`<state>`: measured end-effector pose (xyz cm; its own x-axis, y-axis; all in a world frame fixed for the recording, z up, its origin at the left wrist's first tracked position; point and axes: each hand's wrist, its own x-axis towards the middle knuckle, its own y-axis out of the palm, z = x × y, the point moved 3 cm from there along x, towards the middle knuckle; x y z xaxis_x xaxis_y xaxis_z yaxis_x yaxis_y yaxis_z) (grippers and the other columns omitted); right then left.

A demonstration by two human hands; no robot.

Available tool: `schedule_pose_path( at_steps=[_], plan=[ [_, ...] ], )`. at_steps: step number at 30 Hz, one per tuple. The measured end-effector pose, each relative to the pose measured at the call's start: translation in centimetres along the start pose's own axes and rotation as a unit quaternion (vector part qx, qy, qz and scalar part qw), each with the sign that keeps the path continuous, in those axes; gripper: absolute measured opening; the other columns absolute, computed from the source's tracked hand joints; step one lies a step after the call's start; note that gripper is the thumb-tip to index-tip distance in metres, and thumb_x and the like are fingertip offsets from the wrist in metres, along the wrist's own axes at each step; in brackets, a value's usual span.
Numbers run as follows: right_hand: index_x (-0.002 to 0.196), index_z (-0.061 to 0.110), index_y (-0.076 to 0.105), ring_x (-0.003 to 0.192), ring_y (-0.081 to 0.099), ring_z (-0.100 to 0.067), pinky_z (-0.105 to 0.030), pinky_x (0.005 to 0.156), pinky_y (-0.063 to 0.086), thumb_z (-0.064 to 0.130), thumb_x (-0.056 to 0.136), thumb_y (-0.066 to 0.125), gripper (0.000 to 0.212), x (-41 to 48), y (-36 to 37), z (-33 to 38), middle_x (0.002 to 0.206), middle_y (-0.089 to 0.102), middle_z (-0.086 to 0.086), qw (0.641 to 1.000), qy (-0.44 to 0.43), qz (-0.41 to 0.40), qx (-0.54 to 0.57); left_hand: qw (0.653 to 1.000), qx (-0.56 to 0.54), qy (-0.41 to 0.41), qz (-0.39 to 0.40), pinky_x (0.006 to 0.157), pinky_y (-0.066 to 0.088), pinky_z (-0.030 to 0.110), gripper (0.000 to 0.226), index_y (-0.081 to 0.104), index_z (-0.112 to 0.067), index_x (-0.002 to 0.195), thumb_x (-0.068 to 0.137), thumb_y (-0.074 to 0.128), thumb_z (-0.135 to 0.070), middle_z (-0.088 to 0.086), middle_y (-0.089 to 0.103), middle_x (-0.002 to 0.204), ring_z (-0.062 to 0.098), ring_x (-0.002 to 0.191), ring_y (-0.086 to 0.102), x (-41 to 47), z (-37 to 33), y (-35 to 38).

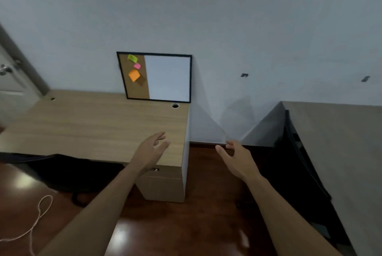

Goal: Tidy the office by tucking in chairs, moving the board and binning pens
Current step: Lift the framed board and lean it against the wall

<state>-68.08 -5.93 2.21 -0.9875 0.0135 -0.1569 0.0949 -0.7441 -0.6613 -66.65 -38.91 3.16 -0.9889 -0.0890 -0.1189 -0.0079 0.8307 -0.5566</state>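
Note:
A black-framed board [167,78], part cork and part whiteboard, leans against the wall at the back right of the wooden desk [86,125]. Green, pink and orange sticky notes sit on its cork strip. My left hand [151,150] hovers over the desk's front right corner, fingers apart and holding nothing. My right hand [237,158] is out over the floor gap to the right of the desk, also open and holding nothing. Both hands are well short of the board. A dark chair [62,173] is tucked under the desk, mostly in shadow.
A second grey desk [341,152] stands at the right with a dark chair [297,164] against its side. A door with a handle [6,69] is at the far left. A thin cord [39,214] lies on the wooden floor. Two hooks [244,75] are on the wall.

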Motion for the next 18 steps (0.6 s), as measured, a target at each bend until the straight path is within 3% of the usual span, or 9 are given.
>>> schedule_pose_path(
  at_steps=[3,8,12,18],
  plan=[
    [0.152,0.022,0.057,0.136,0.060,-0.018,-0.040,0.110,0.051,0.069,0.099,0.065,0.071,3.0,3.1,3.1,0.146,0.067,0.003,1.000,-0.020,0.009,0.005,1.000,-0.015,-0.014,-0.021,0.115,0.046,0.039,0.082,0.053,-0.029,0.157,0.086,0.057,-0.071,-0.008,0.062,0.151,0.016,0.139,0.058,1.4,1.9,-4.1],
    [0.151,0.022,0.058,0.133,0.063,-0.018,-0.040,0.107,0.053,0.068,0.101,0.063,0.068,7.5,7.5,6.9,0.146,0.067,0.001,0.998,-0.047,0.034,-0.019,0.998,-0.032,-0.039,-0.046,0.106,0.045,0.033,0.058,0.053,-0.033,0.156,0.103,0.062,-0.053,-0.010,0.062,0.150,0.015,0.139,0.057,3.8,5.1,-9.0],
    [0.150,0.023,0.056,0.132,0.063,-0.019,-0.047,0.110,0.055,0.069,0.101,0.061,0.068,11.1,10.2,9.1,0.147,0.066,0.001,0.996,-0.061,0.060,-0.037,0.996,-0.039,-0.049,-0.062,0.105,0.045,0.032,0.056,0.052,-0.033,0.157,0.104,0.061,-0.051,-0.010,0.062,0.150,0.013,0.137,0.056,6.1,6.7,-11.5],
    [0.151,0.023,0.056,0.129,0.062,-0.018,-0.043,0.110,0.052,0.062,0.103,0.062,0.062,18.6,13.0,12.2,0.146,0.065,0.001,0.995,-0.069,0.075,-0.023,0.995,-0.043,-0.058,-0.073,0.100,0.046,0.026,0.054,0.054,-0.030,0.156,0.105,0.062,-0.045,-0.010,0.063,0.148,0.011,0.133,0.058,12.3,7.9,-13.9]
  ],
)
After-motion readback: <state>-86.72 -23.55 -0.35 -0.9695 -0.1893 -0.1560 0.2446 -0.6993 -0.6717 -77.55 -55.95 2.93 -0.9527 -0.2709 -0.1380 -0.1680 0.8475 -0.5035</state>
